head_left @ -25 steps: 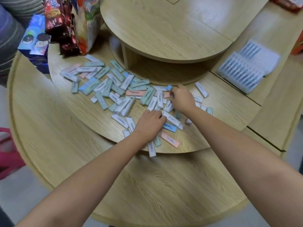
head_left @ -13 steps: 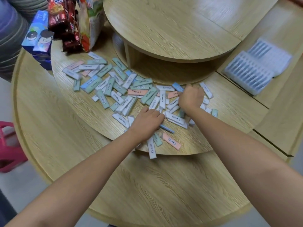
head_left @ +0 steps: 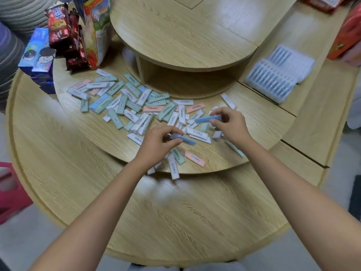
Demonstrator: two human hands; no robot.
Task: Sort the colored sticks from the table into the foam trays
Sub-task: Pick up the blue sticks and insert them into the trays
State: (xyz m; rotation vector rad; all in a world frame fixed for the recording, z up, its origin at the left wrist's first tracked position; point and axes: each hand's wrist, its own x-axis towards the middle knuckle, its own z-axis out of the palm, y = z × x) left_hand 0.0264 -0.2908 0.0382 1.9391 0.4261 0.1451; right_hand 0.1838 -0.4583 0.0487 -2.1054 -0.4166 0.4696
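Several flat sticks in white, green, pink and blue lie scattered in a pile (head_left: 136, 106) on the middle tier of a round wooden table (head_left: 97, 133). My left hand (head_left: 158, 143) pinches a blue stick (head_left: 184, 139) just above the near part of the pile. My right hand (head_left: 230, 124) holds another blue stick (head_left: 207, 119) a little higher, to the right. Two white foam trays (head_left: 273, 75) with ribbed slots lie on the right-hand table section, well away from both hands.
Snack packets (head_left: 64, 34) and a blue biscuit box (head_left: 38, 53) stand at the back left of the tier. A raised round top tier (head_left: 185, 36) overhangs the back. A pink stick (head_left: 195, 159) and a white stick (head_left: 173, 169) lie near the front edge. A red stool (head_left: 9, 190) is at the left.
Both hands were pressed flat into the pile; now each has lifted off it holding a blue stick. The view has shifted slightly.
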